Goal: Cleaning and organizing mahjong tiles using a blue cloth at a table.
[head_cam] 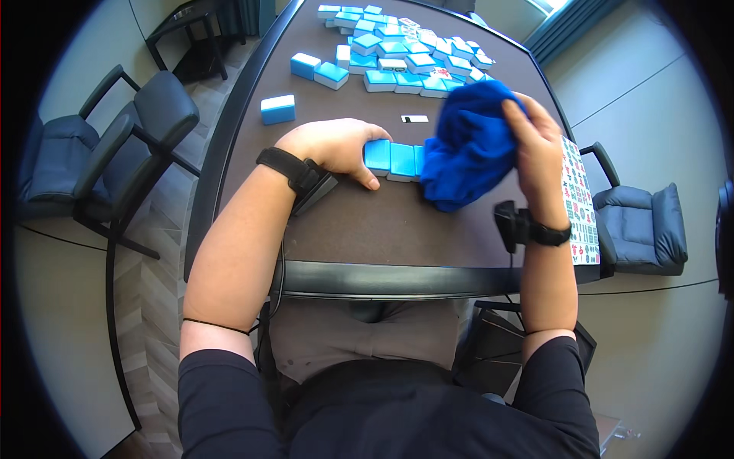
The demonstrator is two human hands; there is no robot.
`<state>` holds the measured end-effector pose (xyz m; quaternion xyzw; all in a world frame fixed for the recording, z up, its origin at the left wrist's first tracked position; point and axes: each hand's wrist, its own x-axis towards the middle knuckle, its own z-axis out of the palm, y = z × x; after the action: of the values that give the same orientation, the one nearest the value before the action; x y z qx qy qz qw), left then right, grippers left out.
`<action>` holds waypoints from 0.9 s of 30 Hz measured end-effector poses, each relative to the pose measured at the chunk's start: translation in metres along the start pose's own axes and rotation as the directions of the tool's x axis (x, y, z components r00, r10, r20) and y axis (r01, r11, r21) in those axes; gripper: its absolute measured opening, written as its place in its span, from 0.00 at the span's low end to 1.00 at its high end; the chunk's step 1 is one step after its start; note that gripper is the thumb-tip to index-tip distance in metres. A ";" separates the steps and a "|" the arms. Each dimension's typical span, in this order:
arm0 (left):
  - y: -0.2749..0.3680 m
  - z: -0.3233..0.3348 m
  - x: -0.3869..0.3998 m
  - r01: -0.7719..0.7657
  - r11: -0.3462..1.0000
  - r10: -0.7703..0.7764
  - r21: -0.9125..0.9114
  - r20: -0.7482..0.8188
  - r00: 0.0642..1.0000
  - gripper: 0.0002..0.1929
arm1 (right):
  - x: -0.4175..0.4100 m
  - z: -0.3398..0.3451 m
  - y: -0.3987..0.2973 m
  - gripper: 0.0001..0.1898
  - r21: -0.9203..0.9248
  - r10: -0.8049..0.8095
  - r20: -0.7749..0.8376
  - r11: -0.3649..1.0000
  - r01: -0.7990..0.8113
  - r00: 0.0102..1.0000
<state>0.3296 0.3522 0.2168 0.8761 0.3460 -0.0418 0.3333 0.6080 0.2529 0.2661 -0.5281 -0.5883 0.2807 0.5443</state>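
Observation:
A short row of mahjong tiles [402,159] lies blue backs up on the brown tabletop [355,229]. My left hand [338,146] grips the row's left end between thumb and fingers. From my right hand [536,137] hangs a crumpled blue cloth [473,143], its lower part over the row's right end, so how far the row runs is hidden. Beyond the row lies a small white strip with a black mark [414,119]. One tile or stack [278,109] with a white top stands at the left. My wrists wear black straps with small devices.
A loose heap of blue-backed mahjong tiles [393,49] covers the table's far part, some faces up. Right of my right wrist, rows of face-up tiles [582,212] line the table's edge. A dark raised rim [401,280] borders the table. Chairs [645,229] stand on both sides.

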 end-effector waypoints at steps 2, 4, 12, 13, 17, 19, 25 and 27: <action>-0.007 0.005 0.003 -0.058 0.998 0.057 -0.011 -0.085 0.995 0.44 | -0.015 -0.017 -0.007 0.19 0.022 -0.025 -0.068 0.999 0.027 0.997; -0.008 0.005 0.005 -0.061 0.998 0.058 -0.029 -0.090 0.994 0.43 | -0.025 -0.034 -0.003 0.17 0.082 -0.057 -0.171 0.994 0.072 0.984; -0.007 0.006 0.003 -0.062 0.998 0.059 -0.030 -0.096 0.994 0.42 | -0.049 0.026 0.034 0.15 -0.630 -0.017 0.274 0.753 0.193 0.962; -0.005 0.004 0.002 -0.079 0.997 0.078 -0.011 -0.088 0.993 0.42 | -0.054 0.040 0.032 0.15 -0.644 -0.016 0.281 0.738 0.201 0.960; -0.007 -0.001 0.001 -0.082 0.996 0.081 -0.026 -0.023 0.996 0.44 | -0.053 0.076 0.026 0.12 -0.643 -0.013 0.304 0.735 0.215 0.953; -0.007 -0.001 0.001 -0.080 0.997 0.079 -0.022 -0.022 0.997 0.44 | -0.050 0.088 0.025 0.10 -0.626 -0.009 0.323 0.748 0.221 0.946; -0.002 -0.001 0.001 -0.136 0.991 0.135 -0.007 -0.066 0.989 0.38 | -0.057 0.109 0.023 0.11 -0.553 -0.107 0.419 0.758 0.346 0.902; -0.001 -0.004 -0.003 -0.157 0.987 0.158 0.022 -0.096 0.983 0.31 | -0.052 0.121 0.021 0.11 -0.493 -0.104 0.454 0.798 0.347 0.885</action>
<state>0.3260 0.3533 0.2199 0.9040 0.2910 0.0251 0.3121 0.4938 0.2398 0.1985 -0.5187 -0.8036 0.1300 0.2613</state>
